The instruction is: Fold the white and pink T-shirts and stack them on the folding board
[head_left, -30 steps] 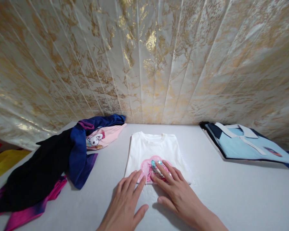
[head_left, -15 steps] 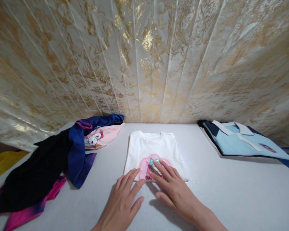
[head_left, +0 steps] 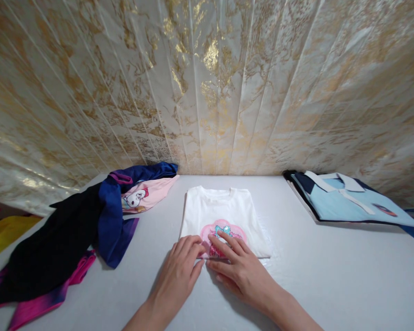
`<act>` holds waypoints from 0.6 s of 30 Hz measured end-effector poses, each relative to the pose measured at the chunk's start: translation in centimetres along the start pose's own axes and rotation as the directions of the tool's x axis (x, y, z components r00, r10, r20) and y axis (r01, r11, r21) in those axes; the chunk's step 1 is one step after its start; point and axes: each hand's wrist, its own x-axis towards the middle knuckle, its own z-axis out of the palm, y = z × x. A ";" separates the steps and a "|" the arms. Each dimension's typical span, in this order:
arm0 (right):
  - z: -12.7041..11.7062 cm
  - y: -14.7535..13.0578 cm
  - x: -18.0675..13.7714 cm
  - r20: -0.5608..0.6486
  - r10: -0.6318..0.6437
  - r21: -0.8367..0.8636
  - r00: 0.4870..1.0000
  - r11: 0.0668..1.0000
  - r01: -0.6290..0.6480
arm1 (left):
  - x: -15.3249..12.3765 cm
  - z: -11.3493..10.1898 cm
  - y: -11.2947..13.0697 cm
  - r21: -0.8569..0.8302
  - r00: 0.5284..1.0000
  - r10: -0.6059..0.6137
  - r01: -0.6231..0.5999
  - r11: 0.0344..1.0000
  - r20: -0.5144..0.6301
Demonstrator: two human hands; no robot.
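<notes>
Pale, gold-patterned, curtain-like backdrop [head_left: 279, 101], creased lengthwise, fills upper half of frame; light glints upper centre; white surface [head_left: 331, 276] spans lower half.

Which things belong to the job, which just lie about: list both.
In the job: white shirt, with left hand at its near edge and right hand over its print.

Apparently lying about: black garment, blue garment, pink garment, yellow cloth, pale-blue shirt.
</notes>
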 end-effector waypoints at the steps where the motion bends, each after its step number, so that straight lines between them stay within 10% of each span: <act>1: 0.0 0.0 0.0 -0.002 0.001 -0.012 1.000 1.000 -0.001 | 0.0 0.0 0.0 0.001 1.000 0.001 -0.001 1.000 -0.001; 18: -0.2 -0.3 0.2 0.032 0.020 -0.094 0.999 0.995 -0.016 | 0.1 0.2 0.0 0.029 1.000 0.005 -0.004 1.000 -0.017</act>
